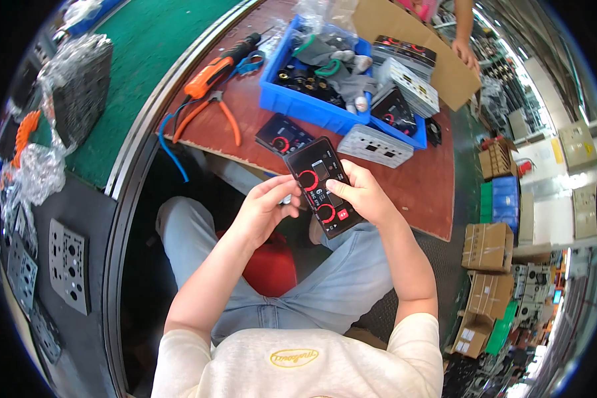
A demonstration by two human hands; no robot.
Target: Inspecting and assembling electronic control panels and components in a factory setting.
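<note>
A black faceplate (322, 182) with red ring markings and square cutouts is tilted above my lap. My right hand (361, 192) grips its right edge, the thumb lying across the front. Close to the plate's left edge, my left hand (268, 204) has its fingers curled together. Something small and pale shows between them, too little of it to name. Just beyond the held plate, a stack of similar black plates (282, 134) lies at the table's near edge. To its right sits a stack of pale grey plates with cutouts (376, 146).
On the red-brown table (431, 192) are an orange power screwdriver (209, 78), orange-handled pliers (215, 113) and a blue bin (312, 109) holding gloves and black parts. Another blue bin (414, 136) carries plates. A conveyor (139, 86) runs at left. Another person's hand (466, 54) rests by cardboard (444, 73).
</note>
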